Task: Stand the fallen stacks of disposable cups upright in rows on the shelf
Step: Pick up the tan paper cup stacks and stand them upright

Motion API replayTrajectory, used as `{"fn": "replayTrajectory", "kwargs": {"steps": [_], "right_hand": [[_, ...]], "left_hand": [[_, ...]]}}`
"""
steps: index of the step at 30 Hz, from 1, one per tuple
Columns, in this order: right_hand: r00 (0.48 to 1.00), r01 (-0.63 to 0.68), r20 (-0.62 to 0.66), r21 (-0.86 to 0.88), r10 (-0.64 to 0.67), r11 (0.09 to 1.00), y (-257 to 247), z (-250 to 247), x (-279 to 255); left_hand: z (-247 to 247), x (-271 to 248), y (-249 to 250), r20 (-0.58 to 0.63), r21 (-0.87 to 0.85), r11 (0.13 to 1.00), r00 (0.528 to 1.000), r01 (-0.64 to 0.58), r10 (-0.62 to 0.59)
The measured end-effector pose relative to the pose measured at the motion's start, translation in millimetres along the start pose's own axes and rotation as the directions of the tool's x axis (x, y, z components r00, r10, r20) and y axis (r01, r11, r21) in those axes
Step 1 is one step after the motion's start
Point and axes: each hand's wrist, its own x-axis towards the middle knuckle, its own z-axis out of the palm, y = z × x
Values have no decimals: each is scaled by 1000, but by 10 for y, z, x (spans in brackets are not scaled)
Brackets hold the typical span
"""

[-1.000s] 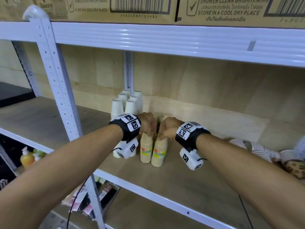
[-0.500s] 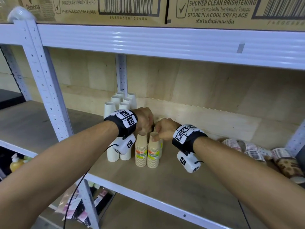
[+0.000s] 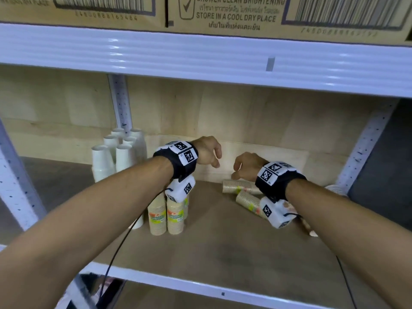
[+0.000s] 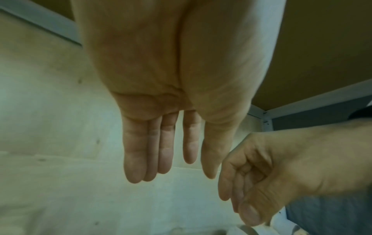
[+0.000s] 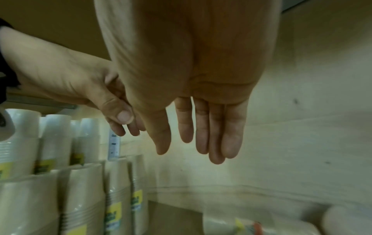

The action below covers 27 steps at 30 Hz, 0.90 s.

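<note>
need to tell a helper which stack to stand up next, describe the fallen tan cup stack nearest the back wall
On the wooden shelf, look right of the upright tan cup stacks. Two tan paper-cup stacks lie there; it is the rear one, lying level along the back wall, whereas its neighbour lies slanted, nearer the front.

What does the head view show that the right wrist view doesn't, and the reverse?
Only the head view: cardboard boxes on the upper shelf, both wrist bands, and two fallen tan stacks lying under the right hand.

Only the right wrist view: the right palm and its straight, empty fingers.

Both: the left hand, holding nothing, the upright white stacks, upright tan stacks, and the back wall.
</note>
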Motion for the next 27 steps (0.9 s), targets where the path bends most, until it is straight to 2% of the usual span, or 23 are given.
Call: {"fn": "replayTrajectory", "kwargs": {"steps": [4,9,12,14,16,20,27], "right_hand": [[993,-107,51,-23,108,994,423,75,-93],[974,-216,67,-28,217,976,822,279,-181],[967,-237,70,-107,246,965,1023,452,-100],[968,-225,82,-136,237,965,1061,504,-124],[965,-208,148,-74,217,975,1091,600,-157],[968,-240,95,98,231,966,1216,788,-133],[976,-208,83,59,203,976,1309,968,-41]], "left_hand": [[354,291,269,45,14,997,996,-82,81],[724,639,412,98,24,993,988,-118,115],[907,842,423,112,19,991,985,-131,128],[1034,969,407,123,0,992,984,-129,128],[1161,1072,369,137,-30,993,984,-111,114],[1383,1228,262,137,-31,996,986,-87,90],[1632,1427,157,142,-2,998,987,-70,69]]}}
